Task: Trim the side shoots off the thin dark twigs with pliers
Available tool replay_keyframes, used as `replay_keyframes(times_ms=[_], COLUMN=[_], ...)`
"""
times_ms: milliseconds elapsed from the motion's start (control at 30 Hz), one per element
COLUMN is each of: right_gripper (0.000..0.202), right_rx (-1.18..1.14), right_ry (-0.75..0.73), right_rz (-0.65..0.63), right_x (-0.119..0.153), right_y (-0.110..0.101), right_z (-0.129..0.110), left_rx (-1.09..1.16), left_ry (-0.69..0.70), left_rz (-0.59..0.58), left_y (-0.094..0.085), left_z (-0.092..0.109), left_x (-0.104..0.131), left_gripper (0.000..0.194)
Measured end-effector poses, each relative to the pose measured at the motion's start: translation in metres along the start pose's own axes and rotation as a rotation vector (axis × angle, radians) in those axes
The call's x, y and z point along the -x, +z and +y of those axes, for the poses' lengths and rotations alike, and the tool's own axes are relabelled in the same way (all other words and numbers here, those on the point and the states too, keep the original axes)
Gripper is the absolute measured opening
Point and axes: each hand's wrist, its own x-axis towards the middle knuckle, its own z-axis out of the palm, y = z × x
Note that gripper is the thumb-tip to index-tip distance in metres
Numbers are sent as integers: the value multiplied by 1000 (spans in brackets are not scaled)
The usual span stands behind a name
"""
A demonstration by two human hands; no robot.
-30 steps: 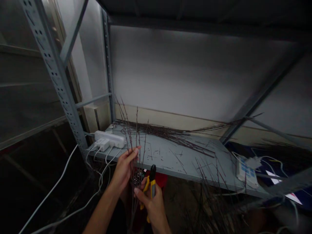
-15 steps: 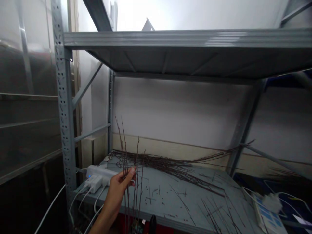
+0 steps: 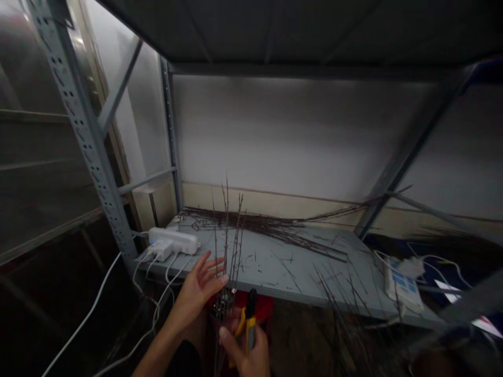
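My left hand (image 3: 202, 285) is open, fingers spread, beside a small upright bunch of thin brown twigs (image 3: 226, 235). Its thumb reaches to the stems; whether it touches them I cannot tell. Lower down, my right hand (image 3: 247, 353) is closed around yellow-handled pruning shears (image 3: 250, 324) with a dark head pointing up. The lower stems run between its thumb and fingers, in front of something red. What the stems' lower ends look like is hard to make out.
A long heap of twigs (image 3: 267, 225) lies along the back of the grey metal shelf (image 3: 251, 267), with cut bits scattered in front. A white power strip (image 3: 176, 241) with plugs and cables stands at left, another strip (image 3: 403, 285) at right. A red stool-like object (image 3: 265, 309) is below.
My view has tilted down. My left hand has loosened its fingers from the twigs and spread them. My right hand has come into view with the shears, of which only the dark tip showed before.
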Motion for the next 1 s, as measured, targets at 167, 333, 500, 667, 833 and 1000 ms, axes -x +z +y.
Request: replay_keyframes(times_ms=[167, 333, 500, 667, 833, 1000], right_gripper=[51, 54, 55, 52, 50, 46], right_rx=[-31, -30, -37, -37, -36, -6], right_ry=[34, 110, 103, 81, 45, 65], right_rz=[-12, -43, -2, -90, -96, -88], right_x=[9, 12, 10, 7, 3, 7], right_y=[0, 0, 5, 10, 9, 8], right_z=[-5, -7, 1, 8, 3, -14], left_rx=[-183, -42, 98, 12, 8, -54], left_ry=[-138, -96, -119, -121, -9, -26], left_rz=[-75, 33, 62, 49, 81, 46], left_y=[-12, -16, -9, 2, 2, -10], left_z=[-21, -21, -20, 1, 12, 11], left_x=[38, 56, 40, -1, -19, -15], left_gripper=[46, 33, 37, 54, 42, 55])
